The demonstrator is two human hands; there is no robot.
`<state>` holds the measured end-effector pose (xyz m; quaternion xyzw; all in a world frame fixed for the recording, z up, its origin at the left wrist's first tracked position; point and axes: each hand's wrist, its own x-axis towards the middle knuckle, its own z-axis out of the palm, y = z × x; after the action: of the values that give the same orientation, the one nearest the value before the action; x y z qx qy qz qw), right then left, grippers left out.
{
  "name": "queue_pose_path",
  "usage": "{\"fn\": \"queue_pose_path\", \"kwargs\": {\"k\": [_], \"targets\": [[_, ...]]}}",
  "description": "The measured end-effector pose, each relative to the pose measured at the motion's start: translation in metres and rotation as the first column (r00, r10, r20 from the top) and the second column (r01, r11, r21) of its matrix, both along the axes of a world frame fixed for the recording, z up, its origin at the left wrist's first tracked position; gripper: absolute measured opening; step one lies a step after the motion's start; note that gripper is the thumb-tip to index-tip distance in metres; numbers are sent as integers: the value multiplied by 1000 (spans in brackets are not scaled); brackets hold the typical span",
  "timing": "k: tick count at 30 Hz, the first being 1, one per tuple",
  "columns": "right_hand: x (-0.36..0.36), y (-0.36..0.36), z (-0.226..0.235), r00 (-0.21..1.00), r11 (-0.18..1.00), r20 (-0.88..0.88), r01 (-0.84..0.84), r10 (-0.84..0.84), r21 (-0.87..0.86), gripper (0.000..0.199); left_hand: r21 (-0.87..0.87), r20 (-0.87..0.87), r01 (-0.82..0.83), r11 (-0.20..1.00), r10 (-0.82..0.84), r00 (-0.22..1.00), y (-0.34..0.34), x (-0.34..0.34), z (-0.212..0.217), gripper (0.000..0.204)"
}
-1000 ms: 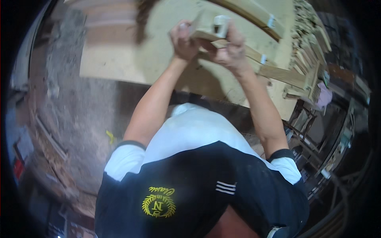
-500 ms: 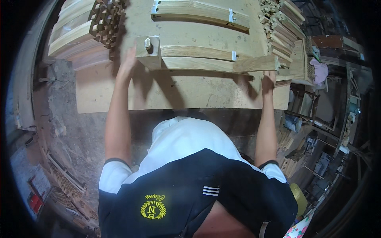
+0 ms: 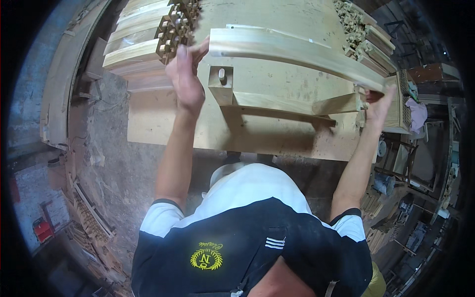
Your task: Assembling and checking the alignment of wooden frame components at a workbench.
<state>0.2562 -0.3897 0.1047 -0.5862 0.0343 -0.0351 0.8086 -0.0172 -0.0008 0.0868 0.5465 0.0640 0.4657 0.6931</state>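
No longer down beside the square-topped, pale wooden post [image 3: 221, 93], but now holding a long, flat, pale wooden rail [image 3: 292, 52] up over the tan board tabletop [image 3: 163, 119]; seemingly on to a separate piece. Supporting its left end with a loosely open left hand [image 3: 187, 81], its right end with a curled right hand [image 3: 378, 106].

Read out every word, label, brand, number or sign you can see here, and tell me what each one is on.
Yellow script word, upside down, on the black-and-white short-sleeved shirt: legible, but I won't copy it.
Yellow round wreath emblem around a letter, same shirt: also legible, not copied.
Long pale wooden board: no lettering visible.
Small red object, lower left: too small to tell.
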Motion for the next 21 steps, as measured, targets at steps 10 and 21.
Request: {"fn": "queue_pose_path", "kwargs": {"k": [10, 21], "targets": [[-43, -16, 22, 969, 968, 242, -7, -56, 253, 26, 90, 19, -253, 963, 252, 967, -22, -12, -14, 36], [-49, -22, 16, 977, 985, 205, 16, -52, 173, 34, 347, 77, -238, 907, 225, 971, -24, 2, -8, 30]]}}
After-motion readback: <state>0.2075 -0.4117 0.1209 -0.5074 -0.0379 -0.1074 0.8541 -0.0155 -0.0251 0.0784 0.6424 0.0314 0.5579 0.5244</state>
